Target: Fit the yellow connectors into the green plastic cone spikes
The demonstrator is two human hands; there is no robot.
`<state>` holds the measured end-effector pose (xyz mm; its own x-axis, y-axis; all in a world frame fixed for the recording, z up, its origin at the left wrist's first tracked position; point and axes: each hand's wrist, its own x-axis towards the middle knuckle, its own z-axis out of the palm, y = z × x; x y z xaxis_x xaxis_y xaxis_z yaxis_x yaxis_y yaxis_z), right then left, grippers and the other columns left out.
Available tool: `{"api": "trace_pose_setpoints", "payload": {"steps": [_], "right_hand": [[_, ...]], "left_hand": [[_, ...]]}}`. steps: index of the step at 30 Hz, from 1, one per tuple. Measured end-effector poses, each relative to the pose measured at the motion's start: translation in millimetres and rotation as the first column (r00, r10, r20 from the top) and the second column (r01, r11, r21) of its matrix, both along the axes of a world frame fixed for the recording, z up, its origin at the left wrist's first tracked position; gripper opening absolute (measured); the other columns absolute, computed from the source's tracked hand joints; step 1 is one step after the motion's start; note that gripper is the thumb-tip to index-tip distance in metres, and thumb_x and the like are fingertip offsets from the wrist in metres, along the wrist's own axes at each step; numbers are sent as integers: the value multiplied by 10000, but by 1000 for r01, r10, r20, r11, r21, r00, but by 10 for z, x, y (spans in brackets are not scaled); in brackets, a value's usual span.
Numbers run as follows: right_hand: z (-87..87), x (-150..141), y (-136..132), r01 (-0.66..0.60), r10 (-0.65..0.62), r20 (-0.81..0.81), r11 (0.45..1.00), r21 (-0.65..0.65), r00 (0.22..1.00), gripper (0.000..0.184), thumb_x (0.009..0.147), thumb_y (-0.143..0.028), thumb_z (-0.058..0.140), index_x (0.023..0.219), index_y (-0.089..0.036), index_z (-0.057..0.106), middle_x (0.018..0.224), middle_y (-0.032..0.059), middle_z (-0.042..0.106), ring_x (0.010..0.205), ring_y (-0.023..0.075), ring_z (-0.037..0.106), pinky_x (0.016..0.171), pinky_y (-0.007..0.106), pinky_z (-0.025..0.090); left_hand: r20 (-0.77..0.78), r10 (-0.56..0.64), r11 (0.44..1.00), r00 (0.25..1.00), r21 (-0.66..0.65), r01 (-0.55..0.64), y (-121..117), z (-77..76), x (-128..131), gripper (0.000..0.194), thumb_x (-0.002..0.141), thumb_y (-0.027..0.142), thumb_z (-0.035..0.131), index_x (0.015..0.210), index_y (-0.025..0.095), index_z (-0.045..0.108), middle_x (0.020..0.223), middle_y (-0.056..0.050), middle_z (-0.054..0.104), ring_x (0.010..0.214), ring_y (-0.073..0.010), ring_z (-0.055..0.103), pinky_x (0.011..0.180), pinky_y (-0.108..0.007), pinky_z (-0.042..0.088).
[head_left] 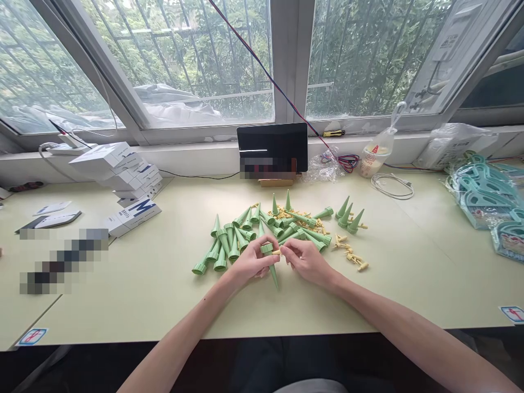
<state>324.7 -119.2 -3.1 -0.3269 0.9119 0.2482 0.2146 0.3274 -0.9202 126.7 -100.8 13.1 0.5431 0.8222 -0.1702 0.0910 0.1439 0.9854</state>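
My left hand point(254, 261) is wrapped round a green plastic watering spike point(273, 273), its wide ribbed collar up and its point toward me. A small yellow valve point(276, 252) sticks out sideways from below the collar. The fingertips of my right hand point(305, 259) pinch the outer end of that valve. Just beyond my hands lies a pile of green spikes point(223, 240), with yellow valves point(301, 218) heaped among them. Several spikes with valves fitted point(350, 218) stand on their collars at the right. Loose yellow valves point(352, 256) are scattered near my right hand.
A dark tablet point(273, 147) leans on a stand by the window. Stacked white boxes point(123, 174) stand at the left. At the right are a bagged drink cup point(374, 155), a coiled white cable point(393, 186) and wrapped turquoise plastic parts point(483, 191). The table's front edge is close to me.
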Motion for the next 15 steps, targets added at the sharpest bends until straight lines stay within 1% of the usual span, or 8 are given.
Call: {"api": "trace_pose_setpoints", "payload": {"steps": [7, 9, 12, 15], "right_hand": [[-37, 3, 6, 4, -5, 33, 999, 38, 999, 452, 1012, -503, 464, 688, -199, 549, 594, -7, 544, 527, 132, 472, 517, 272, 372], [-32, 2, 2, 11, -13, 28, 999, 50, 1000, 399, 1010, -480, 482, 751, -197, 590, 618, -7, 558, 542, 134, 479, 524, 274, 373], [-2, 3, -11, 24, -25, 5, 998, 62, 1000, 290, 996, -449, 529, 906, -196, 638, 703, 8, 615, 583, 142, 516, 546, 279, 400], [26, 8, -23, 18, -19, 11, 997, 75, 1000, 258, 982, -438, 557, 961, -197, 648, 765, 30, 660, 629, 157, 560, 564, 286, 427]], "left_hand": [[-13, -14, 1000, 1000, 5, 14, -2, 17, 4, 316, 807, 418, 750, 963, 217, 563, 585, 88, 460, 373, -35, 346, 385, -175, 311], [-23, -14, 1000, 1000, 9, 15, 1, 16, 5, 316, 808, 420, 747, 963, 216, 561, 569, 94, 440, 371, -36, 343, 382, -173, 307], [-29, -11, 1000, 1000, 9, 11, 10, 10, 7, 317, 805, 419, 748, 949, 214, 555, 544, 104, 400, 366, -37, 338, 378, -168, 294], [-24, 0, 1000, 1000, 19, 0, 17, 4, 6, 320, 803, 423, 748, 950, 217, 554, 542, 106, 390, 365, -39, 341, 379, -169, 286]]}}
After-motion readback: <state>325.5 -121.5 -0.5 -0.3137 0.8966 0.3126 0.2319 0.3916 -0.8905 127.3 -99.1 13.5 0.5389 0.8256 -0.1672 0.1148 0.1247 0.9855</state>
